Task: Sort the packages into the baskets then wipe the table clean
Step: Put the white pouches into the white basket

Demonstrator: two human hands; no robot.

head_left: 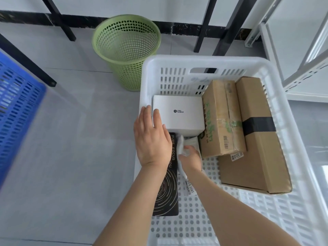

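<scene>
A big white basket (276, 110) stands on the floor below me. Inside it lie a white box (179, 112) with a small black logo, a taped cardboard box (221, 119) with green print, a long cardboard box (255, 139) with a black tape band, and a black box (168, 192) with a spiral pattern along the left wall. My left hand (151, 137) rests flat, fingers spread, on the white box's left edge. My right hand (190, 158) is shut on a white plastic mailer bag (188, 144) low in the basket, under the white box's near edge.
A green mesh wastebasket (124, 48) stands on the grey floor behind the white basket. A blue crate (16, 110) is at the far left. Black frame legs (204, 27) run along the wall. A white metal shelf (305, 55) stands at the right.
</scene>
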